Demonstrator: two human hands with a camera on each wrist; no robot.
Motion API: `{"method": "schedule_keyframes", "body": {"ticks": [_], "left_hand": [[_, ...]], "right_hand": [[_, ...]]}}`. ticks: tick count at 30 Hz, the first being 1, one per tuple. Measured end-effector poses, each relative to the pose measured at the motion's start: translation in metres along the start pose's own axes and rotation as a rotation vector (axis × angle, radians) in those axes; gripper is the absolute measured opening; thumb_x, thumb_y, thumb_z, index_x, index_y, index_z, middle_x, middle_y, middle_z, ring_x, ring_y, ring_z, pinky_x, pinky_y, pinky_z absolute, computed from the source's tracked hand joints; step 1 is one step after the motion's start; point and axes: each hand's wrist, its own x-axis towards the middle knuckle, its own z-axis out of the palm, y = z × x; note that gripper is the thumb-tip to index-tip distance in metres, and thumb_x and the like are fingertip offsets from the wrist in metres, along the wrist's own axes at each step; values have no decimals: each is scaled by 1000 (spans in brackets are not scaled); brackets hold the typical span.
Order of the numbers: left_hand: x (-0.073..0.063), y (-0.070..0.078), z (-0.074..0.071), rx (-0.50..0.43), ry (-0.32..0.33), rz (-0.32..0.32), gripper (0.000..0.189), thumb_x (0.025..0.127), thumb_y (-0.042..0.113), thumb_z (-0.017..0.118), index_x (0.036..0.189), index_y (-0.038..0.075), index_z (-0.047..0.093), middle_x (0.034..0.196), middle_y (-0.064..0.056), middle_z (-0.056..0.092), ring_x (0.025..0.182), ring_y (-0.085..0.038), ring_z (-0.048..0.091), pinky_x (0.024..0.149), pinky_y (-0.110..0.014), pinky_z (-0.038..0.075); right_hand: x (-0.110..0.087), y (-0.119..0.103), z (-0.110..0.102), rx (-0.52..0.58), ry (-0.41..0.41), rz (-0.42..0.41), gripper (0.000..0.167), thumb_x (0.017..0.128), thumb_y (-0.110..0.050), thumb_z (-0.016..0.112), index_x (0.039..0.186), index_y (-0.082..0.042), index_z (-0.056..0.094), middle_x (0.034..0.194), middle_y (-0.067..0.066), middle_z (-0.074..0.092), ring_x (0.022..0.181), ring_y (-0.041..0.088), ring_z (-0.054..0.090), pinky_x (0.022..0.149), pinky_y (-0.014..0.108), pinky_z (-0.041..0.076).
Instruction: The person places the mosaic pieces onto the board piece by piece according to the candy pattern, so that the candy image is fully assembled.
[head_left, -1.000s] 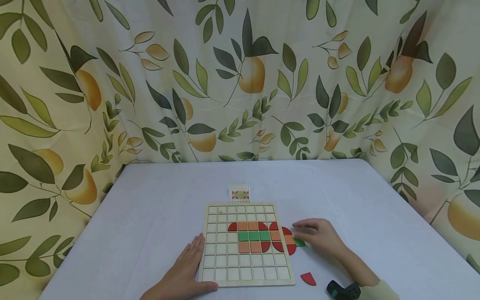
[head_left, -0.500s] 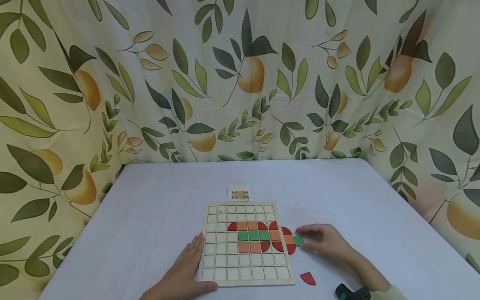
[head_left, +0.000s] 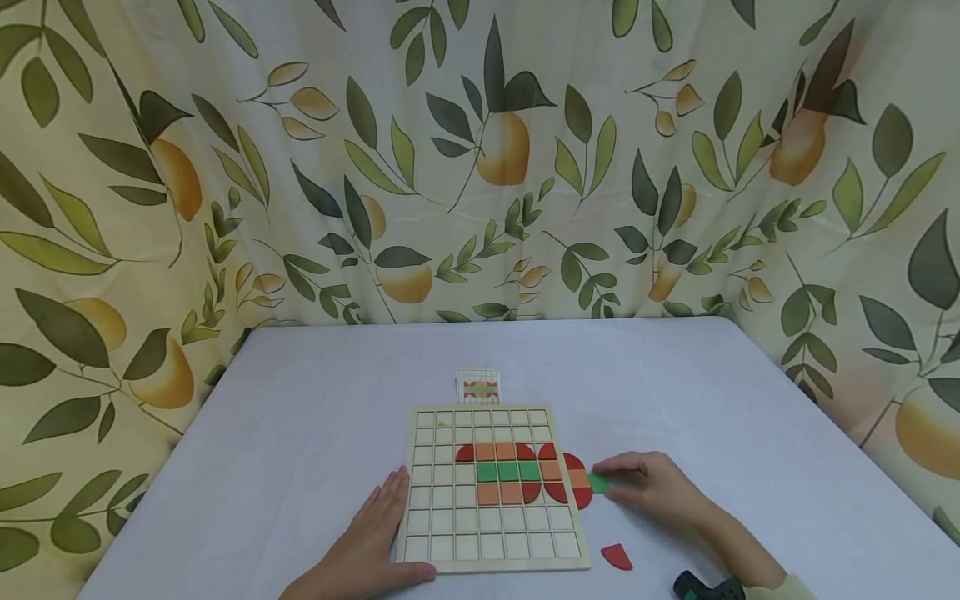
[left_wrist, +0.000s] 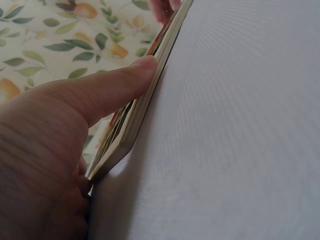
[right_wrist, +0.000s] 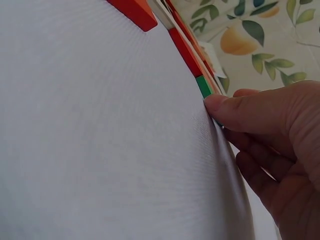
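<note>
A square wooden grid board (head_left: 453, 523) lies on the table, with red, orange and green pieces set in some cells. My left hand (head_left: 360, 537) rests against its left side with straight fingers, the thumb along the front edge, as the left wrist view also shows. Just right of the board, red quarter-round pieces (head_left: 582, 497) and an orange square (head_left: 578, 479) lie against its edge. Beyond them is a green square tile (head_left: 598, 482), which my right hand (head_left: 660, 490) pinches between thumb and index finger. In the right wrist view, the thumb covers part of the green tile (right_wrist: 204, 87).
A small pattern card (head_left: 478, 387) lies behind the board. One loose red quarter-round piece (head_left: 617, 557) is on the white tablecloth near the board's front right corner. A printed fruit-and-leaf curtain (head_left: 480, 167) hangs behind the table.
My right hand has drawn back slightly to the right and its finger and thumb have settled around the green tile. My left hand and the board stay where they were.
</note>
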Motion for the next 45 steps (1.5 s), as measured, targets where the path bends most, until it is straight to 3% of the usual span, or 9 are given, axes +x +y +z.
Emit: {"method": "schedule_keyframes", "body": {"ticks": [3,9,15,20,28,35,45], "left_hand": [[0,0,0,0,1,2,122,65,75,58,145,-5,11,151,-16,12,138,-28,8,108,-49,12],[0,2,-1,-5,-4,-12,121,65,74,59,145,-4,11,151,-15,12,138,-28,8,108,-49,11],[0,1,-1,-7,-4,-6,121,66,74,58,145,-4,11,151,-15,11,138,-28,7,108,-49,11],[0,-1,0,-5,-2,4,121,66,75,58,145,-4,10,151,-16,11,138,-28,7,108,-49,11],[-1,-1,-3,-5,-5,5,121,66,75,58,145,-5,10,151,-17,10,138,-29,7,107,-50,11],[0,0,-2,-10,-9,14,120,67,74,57,145,-5,11,151,-17,10,138,-29,6,107,-50,10],[-1,0,-2,-20,-4,5,122,66,74,59,144,-5,11,151,-17,11,138,-29,7,108,-50,10]], "right_hand": [[0,-1,-1,7,-3,-3,28,79,-18,73,106,-9,69,102,-1,67,97,16,60,83,35,49],[-1,3,0,-21,5,3,27,79,-20,74,104,-10,70,99,-7,67,94,10,61,81,25,48],[-3,5,-2,-24,11,14,28,78,-23,74,103,-11,71,97,-7,67,93,9,60,82,27,48],[-2,3,-4,-10,9,47,29,78,-27,74,102,-13,71,98,-7,67,95,10,60,84,38,48],[10,-8,1,41,6,-74,28,78,-24,74,103,-11,71,98,-8,67,93,9,61,83,31,49],[20,-17,9,48,4,-74,28,79,-21,74,104,-9,70,100,-3,68,95,12,61,84,45,48],[33,-46,19,86,-18,-95,25,79,-7,72,103,-2,69,99,4,68,91,21,61,84,50,46]]}}
